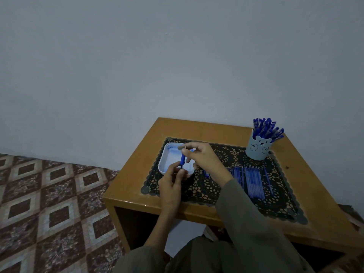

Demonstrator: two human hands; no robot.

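A blue pen (182, 160) stands nearly upright between both hands, above a white tray (165, 154) on the left of the lace mat. My left hand (171, 184) grips the pen's lower end. My right hand (201, 156) pinches something thin at the pen's top; whether it is a refill or a tip I cannot tell. Inside the tray lie several bluish parts, blurred. A row of several blue pen barrels and refills (251, 180) lies on the mat to the right.
A pale blue bear-faced cup (259, 148) full of blue pens stands at the mat's far right corner. The black lace mat (208, 188) covers a small wooden table (137, 166) against a plain wall. Patterned floor tiles (49, 203) spread to the left.
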